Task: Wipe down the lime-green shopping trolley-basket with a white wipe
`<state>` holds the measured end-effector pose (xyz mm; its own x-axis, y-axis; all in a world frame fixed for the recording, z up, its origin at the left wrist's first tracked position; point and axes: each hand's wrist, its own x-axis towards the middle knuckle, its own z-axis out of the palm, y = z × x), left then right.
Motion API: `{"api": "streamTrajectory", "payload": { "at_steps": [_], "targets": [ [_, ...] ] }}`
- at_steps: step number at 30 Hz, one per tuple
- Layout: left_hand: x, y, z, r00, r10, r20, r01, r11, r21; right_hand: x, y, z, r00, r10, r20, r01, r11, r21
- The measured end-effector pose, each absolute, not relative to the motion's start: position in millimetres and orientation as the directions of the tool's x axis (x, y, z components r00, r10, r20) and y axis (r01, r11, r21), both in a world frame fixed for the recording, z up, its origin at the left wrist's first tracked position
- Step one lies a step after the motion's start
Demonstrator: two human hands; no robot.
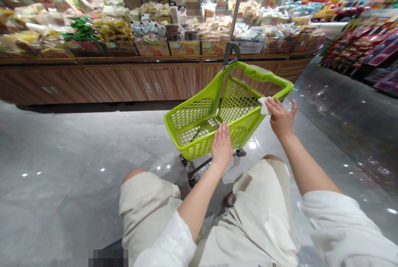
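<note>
A lime-green plastic shopping cart (199, 142) with perforated basket walls stands in front of my knees, its basket holding nothing that I can see. My left hand (222, 144) lies flat against the near side wall, fingers straight over the top rim. Farther right, my right hand (280, 117) presses a white wipe (265, 105) to the cart's side near the handle end. The thumb stands away from the other fingers. Above the basket, the green handle (261, 73) carries a grey hook-shaped piece (231, 53) with a tall metal pole (239, 6).
Behind the cart runs a wood-panelled display counter (139, 80) piled with packaged snacks (149, 30). More goods fill a shelf (351, 43) at the right. The glossy grey tiled floor (62, 167) spreads around the cart. Small wheels (241, 152) show below the basket.
</note>
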<state>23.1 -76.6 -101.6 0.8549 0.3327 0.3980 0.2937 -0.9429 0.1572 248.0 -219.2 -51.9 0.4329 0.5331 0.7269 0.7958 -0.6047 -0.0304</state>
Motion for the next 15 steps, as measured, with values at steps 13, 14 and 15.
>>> {"api": "streamTrajectory", "payload": {
  "at_steps": [13, 14, 15],
  "targets": [
    [20.1, -76.2, -100.0, 0.860, 0.323, 0.396, 0.298, -0.946, 0.125, 215.7, -203.3, -63.0, 0.306, 0.701, 0.644, 0.890, -0.452, 0.069],
    [20.2, -76.9, -100.1, 0.860, 0.319, 0.398, 0.294, -0.948, 0.126, 225.8, -208.6, -60.6, 0.350, 0.644, 0.680, 0.860, -0.508, 0.039],
    [20.5, -77.8, -100.1, 0.859, 0.319, 0.400, 0.291, -0.948, 0.129, 228.8, -210.0, -60.7, 0.385, 0.595, 0.705, 0.834, -0.551, 0.009]
  ]
}}
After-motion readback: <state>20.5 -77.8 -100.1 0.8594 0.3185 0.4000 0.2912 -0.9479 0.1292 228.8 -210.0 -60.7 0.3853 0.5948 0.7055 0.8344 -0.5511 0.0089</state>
